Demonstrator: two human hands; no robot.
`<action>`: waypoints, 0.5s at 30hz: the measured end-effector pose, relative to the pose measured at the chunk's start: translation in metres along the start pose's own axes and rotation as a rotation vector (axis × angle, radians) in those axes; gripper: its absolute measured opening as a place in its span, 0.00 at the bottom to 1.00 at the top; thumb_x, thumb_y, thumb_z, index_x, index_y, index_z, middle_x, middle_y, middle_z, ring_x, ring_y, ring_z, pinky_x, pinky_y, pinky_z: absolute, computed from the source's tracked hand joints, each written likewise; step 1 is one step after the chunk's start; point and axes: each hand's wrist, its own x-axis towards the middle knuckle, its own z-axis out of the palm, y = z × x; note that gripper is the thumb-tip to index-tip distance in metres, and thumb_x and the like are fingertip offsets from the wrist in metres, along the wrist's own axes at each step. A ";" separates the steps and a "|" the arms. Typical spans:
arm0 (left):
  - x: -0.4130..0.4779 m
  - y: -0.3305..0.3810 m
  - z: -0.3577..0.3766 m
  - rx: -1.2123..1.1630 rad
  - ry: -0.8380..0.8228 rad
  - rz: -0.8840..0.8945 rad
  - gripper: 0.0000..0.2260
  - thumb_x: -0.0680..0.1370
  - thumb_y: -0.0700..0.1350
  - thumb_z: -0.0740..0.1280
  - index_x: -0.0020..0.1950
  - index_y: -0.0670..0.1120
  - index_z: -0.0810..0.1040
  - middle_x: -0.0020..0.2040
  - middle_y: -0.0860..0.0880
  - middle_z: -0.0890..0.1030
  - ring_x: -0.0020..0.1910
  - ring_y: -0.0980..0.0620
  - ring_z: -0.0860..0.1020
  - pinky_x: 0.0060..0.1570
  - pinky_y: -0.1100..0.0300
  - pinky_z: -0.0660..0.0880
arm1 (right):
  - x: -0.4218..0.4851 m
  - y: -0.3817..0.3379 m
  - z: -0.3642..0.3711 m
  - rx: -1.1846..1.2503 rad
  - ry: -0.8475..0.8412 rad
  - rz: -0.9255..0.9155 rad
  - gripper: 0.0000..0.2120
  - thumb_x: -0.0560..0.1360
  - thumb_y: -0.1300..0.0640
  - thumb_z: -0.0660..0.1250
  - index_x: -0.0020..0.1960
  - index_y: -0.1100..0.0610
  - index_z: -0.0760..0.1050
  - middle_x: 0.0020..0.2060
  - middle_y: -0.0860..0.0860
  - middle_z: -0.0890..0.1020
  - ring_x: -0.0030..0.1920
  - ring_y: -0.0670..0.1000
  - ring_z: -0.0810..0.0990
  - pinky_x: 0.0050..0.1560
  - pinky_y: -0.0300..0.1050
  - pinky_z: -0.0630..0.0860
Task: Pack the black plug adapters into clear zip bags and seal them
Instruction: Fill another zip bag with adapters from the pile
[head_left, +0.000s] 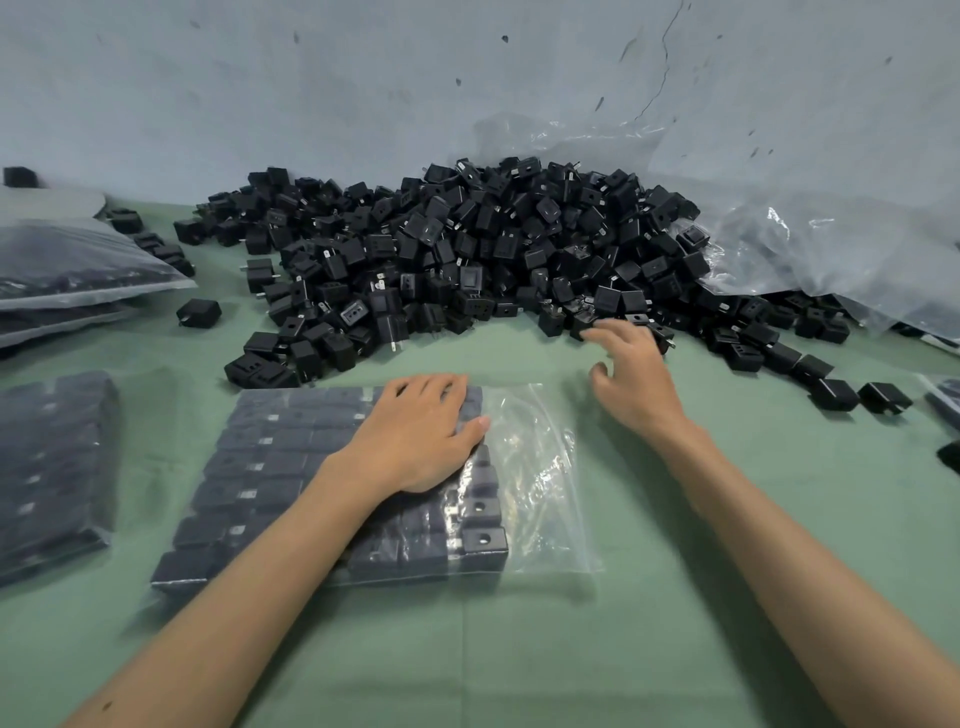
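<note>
My left hand (421, 436) lies flat on the clear zip bag (540, 467) at lower centre, pressing the rows of black adapters (270, 467) inside. My right hand (631, 379), fingers spread, hovers at the near edge of the loose adapter pile (467, 249) across the upper middle.

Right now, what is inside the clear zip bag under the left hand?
Rows of black plug adapters fill most of the zip bag; its right end is bare plastic. The left hand rests on top, hiding several adapters beneath it.
</note>
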 end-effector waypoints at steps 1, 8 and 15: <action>0.000 0.000 0.000 0.000 0.002 0.000 0.33 0.79 0.63 0.41 0.79 0.46 0.49 0.78 0.49 0.55 0.76 0.51 0.53 0.72 0.53 0.48 | 0.009 0.004 0.003 -0.080 -0.026 0.061 0.22 0.74 0.64 0.62 0.68 0.58 0.72 0.69 0.57 0.70 0.70 0.58 0.64 0.68 0.56 0.65; 0.000 0.000 0.000 -0.006 -0.006 -0.003 0.34 0.78 0.63 0.40 0.79 0.47 0.49 0.78 0.49 0.55 0.76 0.51 0.53 0.72 0.53 0.48 | 0.018 0.022 0.025 -0.295 -0.100 0.217 0.20 0.78 0.54 0.58 0.68 0.56 0.71 0.73 0.58 0.63 0.72 0.58 0.57 0.66 0.56 0.64; 0.000 0.000 0.001 0.004 0.003 -0.006 0.34 0.77 0.64 0.39 0.79 0.47 0.50 0.77 0.49 0.56 0.75 0.51 0.54 0.72 0.53 0.48 | 0.012 0.024 0.023 -0.233 0.081 0.302 0.15 0.75 0.56 0.62 0.59 0.59 0.78 0.58 0.57 0.70 0.61 0.60 0.64 0.48 0.47 0.68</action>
